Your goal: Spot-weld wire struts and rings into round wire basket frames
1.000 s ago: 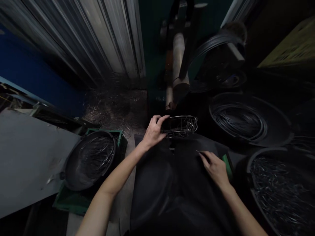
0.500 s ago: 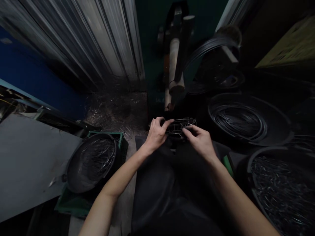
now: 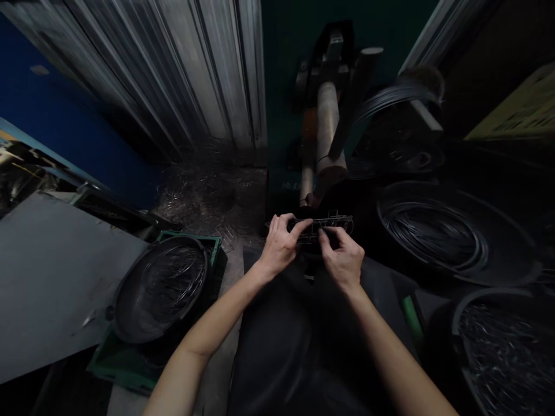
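1. Head view: my left hand (image 3: 281, 247) was closed on the left end of a small cage-like frame of thin bright wire (image 3: 323, 224), thumb on top and fingers curled under it. The frame lay flat, seen nearly edge-on, just in front of my dark-clothed lap (image 3: 303, 341) and below the upright brown cylinder of a machine (image 3: 327, 130).
2. Same view: my right hand (image 3: 342, 260) pinched the frame's near side at its middle, thumb and forefinger clenched on the wire, the two hands almost touching.
3. I judged the frame light and springy, apt to bend if squeezed across its open middle; its rim wires and crossings looked the firmer places to hold. Thin wire ends could prick or snag.
4. Around it: a round black basin of coiled wire (image 3: 162, 292) on a green crate (image 3: 130, 367) at the left, a wide black tub of wire rings (image 3: 451, 237) at the right, and another dark tub of short wire pieces (image 3: 507, 346) at the lower right.
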`<state>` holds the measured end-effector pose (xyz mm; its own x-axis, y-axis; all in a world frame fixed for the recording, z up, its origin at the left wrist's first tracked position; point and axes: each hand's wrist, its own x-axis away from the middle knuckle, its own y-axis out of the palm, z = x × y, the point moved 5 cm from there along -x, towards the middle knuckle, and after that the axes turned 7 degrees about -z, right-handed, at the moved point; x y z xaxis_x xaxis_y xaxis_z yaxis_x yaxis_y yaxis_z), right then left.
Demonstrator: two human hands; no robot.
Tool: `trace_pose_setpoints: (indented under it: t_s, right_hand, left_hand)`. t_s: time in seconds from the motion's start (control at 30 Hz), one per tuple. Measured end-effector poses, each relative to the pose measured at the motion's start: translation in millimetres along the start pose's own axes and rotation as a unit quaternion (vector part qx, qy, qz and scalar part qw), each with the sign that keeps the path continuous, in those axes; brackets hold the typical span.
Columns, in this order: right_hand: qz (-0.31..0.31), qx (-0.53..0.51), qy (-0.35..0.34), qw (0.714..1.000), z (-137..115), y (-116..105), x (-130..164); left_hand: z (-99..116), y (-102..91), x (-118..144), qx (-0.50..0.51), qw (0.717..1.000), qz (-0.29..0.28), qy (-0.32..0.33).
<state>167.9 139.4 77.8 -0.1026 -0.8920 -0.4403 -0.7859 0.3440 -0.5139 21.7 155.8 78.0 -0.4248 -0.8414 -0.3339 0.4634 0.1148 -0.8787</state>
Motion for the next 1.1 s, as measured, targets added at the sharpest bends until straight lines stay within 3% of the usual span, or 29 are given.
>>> trace_pose_setpoints:
  t_s: [0.5,0.77,1.1]
  right_hand:
    - [0.078,0.065,-0.123,0.987,-5,11,-14]
    - [0.088,0.074,-0.129,0.985,-1,17,-22]
    - [0.071,0.086,-0.101,0.989,5,20,-23]
  left_hand:
    - [-13,11.1,-11,0.016,0.998,0.063,0.002]
    - [-19,13.9,-17,0.021,0.996,0.085,0.005]
    - [-20,15.4,-19,-0.003,0.997,0.071,-0.009]
